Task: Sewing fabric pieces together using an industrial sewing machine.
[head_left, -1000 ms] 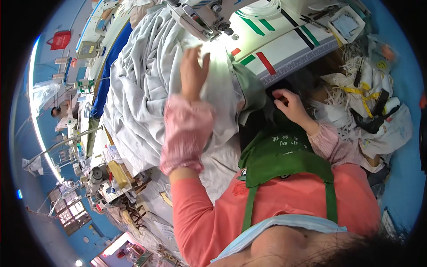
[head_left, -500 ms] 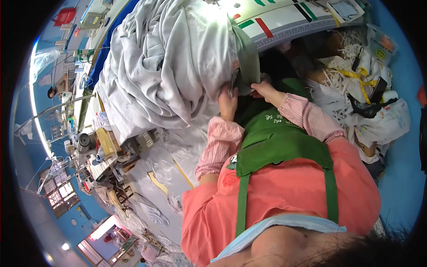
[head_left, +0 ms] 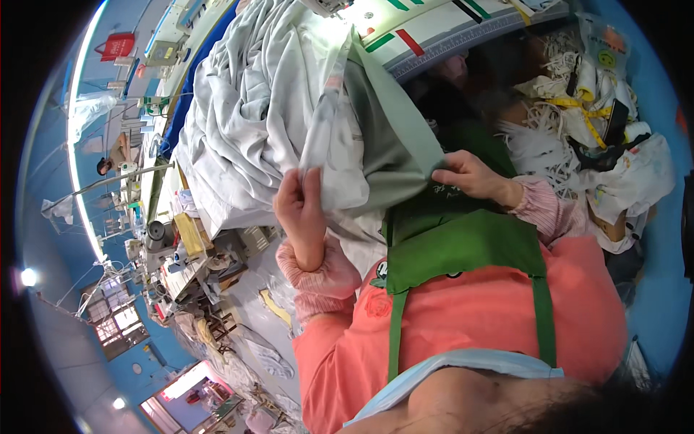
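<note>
A large heap of pale grey fabric [head_left: 253,108] covers the left of the sewing table and hangs over its front edge. My left hand [head_left: 300,210] pinches a light edge of this cloth, fingers closed. Off to the right, my right hand [head_left: 473,176] grips the corner of a grey-green fabric panel [head_left: 394,119], thumb and fingers closed on it. The panel stretches between my hands and up to the sewing machine head [head_left: 327,7], where a bright lamp glares. Whether both hands hold one joined piece I cannot tell.
A ruler strip [head_left: 463,43] runs along the table's front edge, with coloured tape marks nearby. At the right lie white fabric scraps [head_left: 542,152], thread cones, a yellow measuring tape [head_left: 594,130] and a plastic bag [head_left: 636,181]. Another person [head_left: 116,155] is far left.
My hands have moved apart, the left one leftward and nearer me, the right one rightward. The grey-green panel, bunched between them before, is now spread out.
</note>
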A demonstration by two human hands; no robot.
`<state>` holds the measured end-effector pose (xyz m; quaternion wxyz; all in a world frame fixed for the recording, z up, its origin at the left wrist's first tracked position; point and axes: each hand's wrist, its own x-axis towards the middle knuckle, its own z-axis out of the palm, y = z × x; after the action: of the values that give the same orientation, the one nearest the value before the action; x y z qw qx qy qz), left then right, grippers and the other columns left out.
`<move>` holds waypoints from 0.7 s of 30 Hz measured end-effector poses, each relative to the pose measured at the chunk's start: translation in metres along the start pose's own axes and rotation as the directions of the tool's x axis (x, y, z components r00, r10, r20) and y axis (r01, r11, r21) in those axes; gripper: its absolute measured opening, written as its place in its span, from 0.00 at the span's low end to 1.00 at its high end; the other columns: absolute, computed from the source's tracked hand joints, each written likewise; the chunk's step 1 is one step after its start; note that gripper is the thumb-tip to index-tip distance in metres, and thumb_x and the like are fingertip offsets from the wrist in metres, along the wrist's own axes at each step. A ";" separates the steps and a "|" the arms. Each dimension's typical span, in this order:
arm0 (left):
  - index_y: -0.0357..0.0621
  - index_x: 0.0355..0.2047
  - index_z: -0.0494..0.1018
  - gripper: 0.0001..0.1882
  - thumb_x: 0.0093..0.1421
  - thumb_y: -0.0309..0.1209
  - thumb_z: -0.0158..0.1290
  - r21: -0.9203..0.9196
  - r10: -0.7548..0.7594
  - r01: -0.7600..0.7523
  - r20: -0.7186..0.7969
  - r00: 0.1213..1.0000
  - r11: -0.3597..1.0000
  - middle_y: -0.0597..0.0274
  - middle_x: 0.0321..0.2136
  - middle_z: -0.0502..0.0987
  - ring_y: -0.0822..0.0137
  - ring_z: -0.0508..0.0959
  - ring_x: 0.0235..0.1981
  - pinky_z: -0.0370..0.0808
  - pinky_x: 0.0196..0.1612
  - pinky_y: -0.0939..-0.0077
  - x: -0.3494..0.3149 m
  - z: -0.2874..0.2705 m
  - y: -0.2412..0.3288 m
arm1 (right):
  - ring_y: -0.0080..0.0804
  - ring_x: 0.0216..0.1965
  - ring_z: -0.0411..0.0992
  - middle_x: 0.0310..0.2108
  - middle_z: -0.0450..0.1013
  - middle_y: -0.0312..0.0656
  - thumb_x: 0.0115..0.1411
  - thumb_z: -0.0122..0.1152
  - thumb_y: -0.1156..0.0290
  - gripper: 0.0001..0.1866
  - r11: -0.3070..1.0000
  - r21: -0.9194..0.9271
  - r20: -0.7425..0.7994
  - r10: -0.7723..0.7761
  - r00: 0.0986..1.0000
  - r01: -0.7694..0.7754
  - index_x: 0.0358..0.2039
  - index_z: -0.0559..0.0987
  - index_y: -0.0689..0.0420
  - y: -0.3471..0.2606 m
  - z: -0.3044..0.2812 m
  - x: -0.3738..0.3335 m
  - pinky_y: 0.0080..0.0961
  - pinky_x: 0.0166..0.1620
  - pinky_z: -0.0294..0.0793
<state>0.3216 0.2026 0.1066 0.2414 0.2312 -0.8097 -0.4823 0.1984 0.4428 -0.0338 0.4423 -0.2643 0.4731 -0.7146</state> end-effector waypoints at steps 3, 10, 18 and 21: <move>0.39 0.26 0.72 0.04 0.55 0.21 0.57 0.395 0.433 -0.478 0.203 0.879 0.785 0.55 0.19 0.68 0.63 0.70 0.17 0.67 0.21 0.72 -0.001 0.032 0.046 | 0.15 0.38 0.70 0.35 0.77 0.32 0.64 0.56 0.73 0.11 0.998 -0.057 0.001 0.032 0.999 -0.032 0.44 0.78 0.65 -0.005 -0.004 -0.018 0.18 0.42 0.70; 0.36 0.26 0.70 0.09 0.56 0.29 0.57 0.159 0.190 -0.340 0.583 0.790 0.927 0.51 0.20 0.73 0.56 0.72 0.19 0.68 0.23 0.66 -0.039 0.106 -0.023 | 0.30 0.20 0.66 0.20 0.71 0.46 0.60 0.61 0.66 0.13 0.818 -0.565 -0.062 -0.170 0.983 0.106 0.30 0.77 0.66 0.002 0.004 -0.037 0.30 0.28 0.67; 0.33 0.23 0.68 0.14 0.60 0.31 0.54 0.150 -0.074 -0.046 0.702 0.709 0.988 0.44 0.13 0.66 0.55 0.63 0.13 0.64 0.19 0.67 -0.031 0.120 -0.025 | 0.42 0.25 0.70 0.20 0.70 0.44 0.53 0.65 0.69 0.10 0.581 -0.707 0.134 -0.450 0.883 0.403 0.22 0.74 0.59 0.007 0.003 -0.028 0.36 0.28 0.70; 0.32 0.21 0.68 0.16 0.61 0.32 0.53 0.172 -0.055 -0.100 0.719 0.693 0.980 0.44 0.13 0.65 0.56 0.61 0.12 0.62 0.18 0.66 -0.028 0.115 -0.019 | 0.39 0.27 0.71 0.21 0.71 0.41 0.51 0.65 0.69 0.09 0.429 -0.761 0.231 -0.523 0.821 0.488 0.22 0.75 0.58 -0.001 0.009 -0.022 0.35 0.30 0.72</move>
<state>0.2756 0.2885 0.0373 -0.1133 0.0365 -0.8858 -0.4486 0.2161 0.4585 -0.0284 0.0336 -0.5465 0.6462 -0.5317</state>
